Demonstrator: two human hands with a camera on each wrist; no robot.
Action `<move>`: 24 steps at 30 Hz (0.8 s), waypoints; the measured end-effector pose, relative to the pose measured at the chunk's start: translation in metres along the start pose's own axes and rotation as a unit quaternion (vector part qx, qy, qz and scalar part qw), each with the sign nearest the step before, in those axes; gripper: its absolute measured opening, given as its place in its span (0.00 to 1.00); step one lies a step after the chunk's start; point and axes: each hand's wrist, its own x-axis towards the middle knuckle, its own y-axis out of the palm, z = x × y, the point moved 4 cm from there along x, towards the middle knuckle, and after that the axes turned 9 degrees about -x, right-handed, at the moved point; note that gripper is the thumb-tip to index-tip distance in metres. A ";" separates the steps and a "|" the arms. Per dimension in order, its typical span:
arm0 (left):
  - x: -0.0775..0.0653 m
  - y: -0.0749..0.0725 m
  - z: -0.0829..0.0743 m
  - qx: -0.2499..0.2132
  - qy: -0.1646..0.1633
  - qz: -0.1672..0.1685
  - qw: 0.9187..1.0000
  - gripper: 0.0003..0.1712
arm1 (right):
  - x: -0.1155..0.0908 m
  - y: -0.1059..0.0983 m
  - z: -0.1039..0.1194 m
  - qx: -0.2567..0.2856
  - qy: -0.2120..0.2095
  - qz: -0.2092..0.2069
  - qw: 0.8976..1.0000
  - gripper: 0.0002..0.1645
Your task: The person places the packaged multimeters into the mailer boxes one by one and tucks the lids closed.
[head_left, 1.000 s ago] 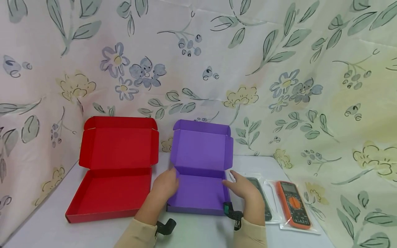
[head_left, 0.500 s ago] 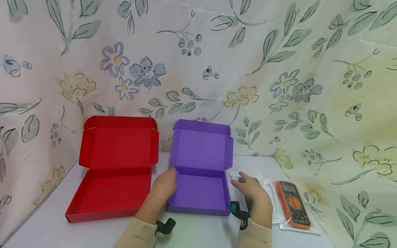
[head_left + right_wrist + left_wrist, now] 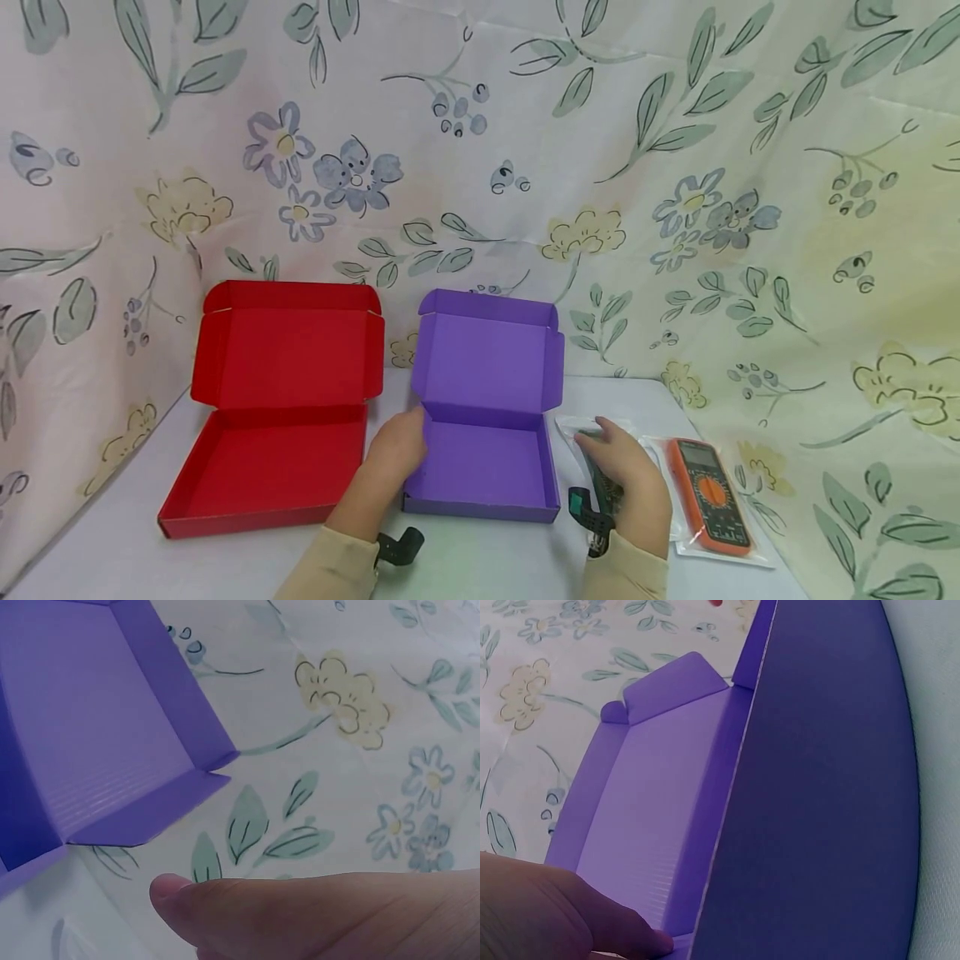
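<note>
The open purple box [image 3: 483,467] stands mid-table with its lid raised against the cloth. My left hand [image 3: 396,446] grips its left wall, and in the left wrist view the thumb [image 3: 622,922] lies over the inside of that wall. To the box's right, my right hand [image 3: 626,462] hovers over or touches a dark multimeter [image 3: 606,492] in a clear plastic bag, which it partly covers. Contact there cannot be made out. In the right wrist view the thumb [image 3: 247,907] is extended with nothing against it; the other fingers are mostly hidden.
An open red box [image 3: 277,467] stands to the left, its lid also raised. At the right lies an orange multimeter [image 3: 711,493] in a clear bag. A floral cloth [image 3: 480,150] hangs behind the white table [image 3: 465,567].
My right hand has moved off the purple box's right wall, rightward to over the dark multimeter. My left hand has stayed at the box's left wall.
</note>
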 end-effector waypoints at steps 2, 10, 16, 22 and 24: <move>0.000 0.000 0.000 -0.001 -0.001 0.001 1.000 0.11 | 0.001 0.000 -0.002 -0.005 0.007 -0.005 1.000 0.46; 0.001 0.002 0.001 -0.012 -0.009 0.003 1.000 0.14 | 0.006 0.002 -0.015 -0.005 0.040 -0.020 0.999 0.46; 0.000 0.002 0.000 -0.017 -0.014 0.006 1.000 0.17 | 0.008 0.005 -0.028 0.029 0.084 -0.019 0.996 0.50; -0.001 0.000 -0.001 -0.016 -0.015 0.006 1.000 0.18 | 0.007 0.008 -0.038 0.066 0.120 -0.017 0.990 0.56; -0.001 0.000 -0.001 -0.016 -0.015 0.007 1.000 0.18 | 0.008 0.009 -0.041 0.067 0.123 -0.017 0.990 0.56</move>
